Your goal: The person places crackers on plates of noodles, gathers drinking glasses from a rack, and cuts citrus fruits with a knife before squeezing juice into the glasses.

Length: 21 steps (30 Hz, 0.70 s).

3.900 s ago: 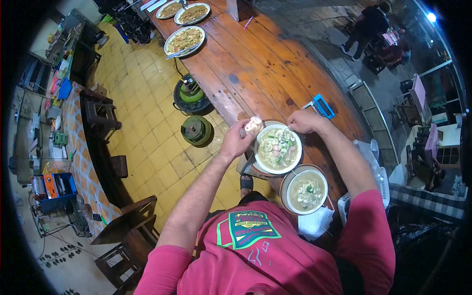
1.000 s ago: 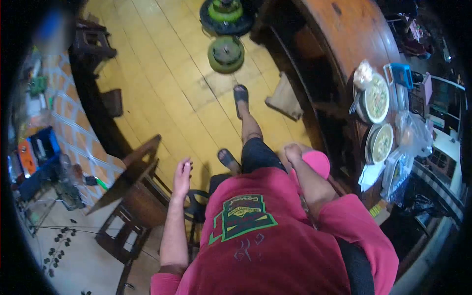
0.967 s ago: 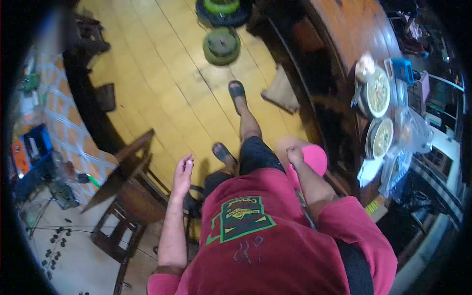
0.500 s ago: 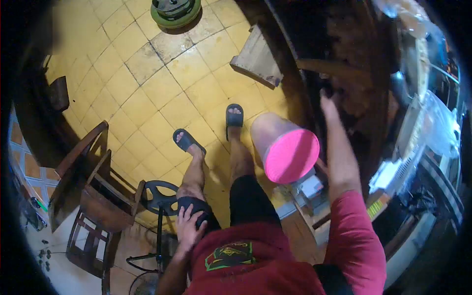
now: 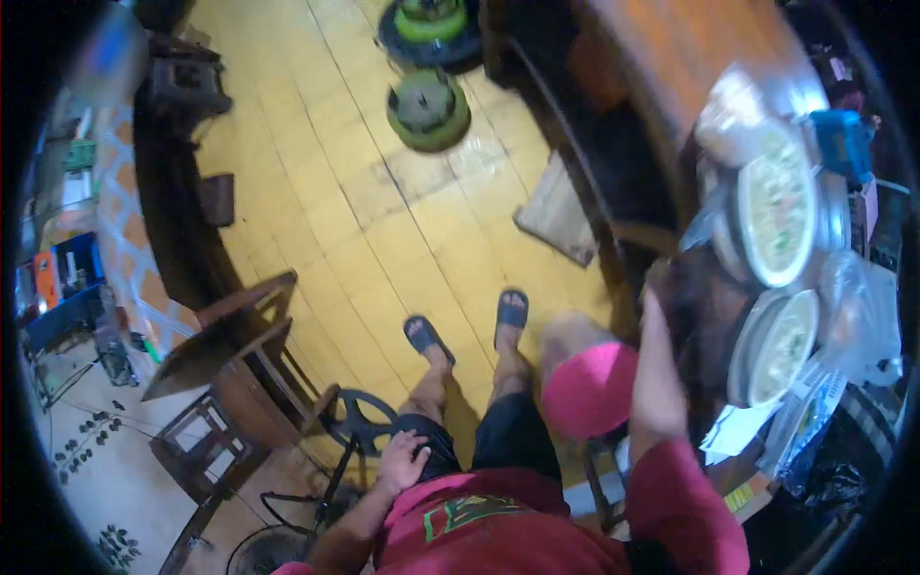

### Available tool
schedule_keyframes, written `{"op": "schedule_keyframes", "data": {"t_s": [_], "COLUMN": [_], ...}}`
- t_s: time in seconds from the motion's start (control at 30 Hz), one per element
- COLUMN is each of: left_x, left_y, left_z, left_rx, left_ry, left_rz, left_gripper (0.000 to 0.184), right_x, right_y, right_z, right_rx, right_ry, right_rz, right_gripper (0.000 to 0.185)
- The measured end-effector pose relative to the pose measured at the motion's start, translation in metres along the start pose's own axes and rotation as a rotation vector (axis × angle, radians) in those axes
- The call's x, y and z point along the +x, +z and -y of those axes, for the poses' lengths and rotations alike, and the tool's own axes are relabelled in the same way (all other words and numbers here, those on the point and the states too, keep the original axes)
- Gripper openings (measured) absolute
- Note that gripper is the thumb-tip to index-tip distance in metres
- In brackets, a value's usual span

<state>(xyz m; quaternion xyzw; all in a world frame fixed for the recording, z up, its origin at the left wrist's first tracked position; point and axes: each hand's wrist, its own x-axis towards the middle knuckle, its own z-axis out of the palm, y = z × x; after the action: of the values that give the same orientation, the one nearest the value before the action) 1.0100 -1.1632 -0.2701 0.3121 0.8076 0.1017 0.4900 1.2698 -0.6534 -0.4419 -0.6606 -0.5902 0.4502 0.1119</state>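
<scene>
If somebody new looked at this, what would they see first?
Probably the bright pink round top beside the person's right leg. Next might come the shiny yellow floor up the middle, with a squat green thing standing on it. Then the upper bowl and lower bowl of food, over at the right.

Our left hand (image 5: 403, 463) lies on our left thigh (image 5: 433, 439), palm down, fingers a little spread, the left elbow bent. Our right arm (image 5: 657, 388) reaches forward, its forearm raised away from the body. Our right hand (image 5: 657, 280) is dark and blurred, so we cannot make out its fingers.
</scene>
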Motion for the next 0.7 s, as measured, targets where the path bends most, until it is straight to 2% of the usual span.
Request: {"op": "schedule_keyframes", "data": {"t_s": [0.1,0.13,0.2,0.23,0.27,0.33,0.37,0.4,0.43,0.5,0.57,0.6,0.67,0.7], "left_x": [0.013,0.026,0.054,0.062,0.052,0.062,0.073,0.083,0.088,0.105,0.132,0.142,0.146,0.155], "left_y": [-0.042,-0.049,-0.079,-0.112,-0.17,-0.217,-0.238,-0.263,-0.292,-0.342,-0.395,-0.429,-0.491,-0.515], "left_z": [-0.051,-0.055,-0.09,-0.115,-0.163,-0.169,-0.169,-0.166,-0.168,-0.152,-0.119,-0.106,-0.091,-0.065], "left_rx": [-0.287,-0.329,-0.82,-1.031,-1.34,-1.6,-1.581,-1.595,-1.63,-1.653,-1.822,-1.814,-1.838,-1.752], "left_ry": [-0.007,0.064,0.018,0.012,-0.238,-0.016,0.093,0.086,0.109,0.145,0.318,0.326,0.27,0.314], "left_rz": [-0.071,-0.107,-0.124,-0.084,0.079,0.239,0.209,0.176,0.125,0.08,0.098,0.116,-0.03,0.079], "left_gripper": [0.033,0.038,0.044,0.053,0.063,0.067,0.065,0.064,0.057,0.05,0.032,0.032,0.028,0.03], "right_x": [-0.12,-0.153,-0.205,-0.218,-0.224,-0.229,-0.219,-0.207,-0.2,-0.19,-0.172,-0.166,-0.138,-0.124], "right_y": [0.012,0.018,0.035,0.044,0.054,0.063,0.077,0.092,0.102,0.12,0.145,0.158,0.195,0.211], "right_z": [0.081,0.111,0.177,0.207,0.238,0.332,0.36,0.389,0.423,0.489,0.545,0.573,0.601,0.619], "right_rx": [0.535,0.652,0.777,0.77,0.719,0.587,0.524,0.459,0.447,0.545,0.58,0.656,0.767,0.704], "right_ry": [0.101,0.104,0.092,0.068,0.043,-0.038,-0.104,-0.169,-0.197,-0.071,-0.066,-0.026,-0.03,-0.027], "right_rz": [0.439,0.61,0.967,1.082,1.188,1.381,1.502,1.62,1.616,1.711,1.664,1.634,1.292,1.092], "right_gripper": [0.05,0.051,0.052,0.052,0.056,0.07,0.071,0.072,0.072,0.076,0.074,0.071,0.062,0.054]}}
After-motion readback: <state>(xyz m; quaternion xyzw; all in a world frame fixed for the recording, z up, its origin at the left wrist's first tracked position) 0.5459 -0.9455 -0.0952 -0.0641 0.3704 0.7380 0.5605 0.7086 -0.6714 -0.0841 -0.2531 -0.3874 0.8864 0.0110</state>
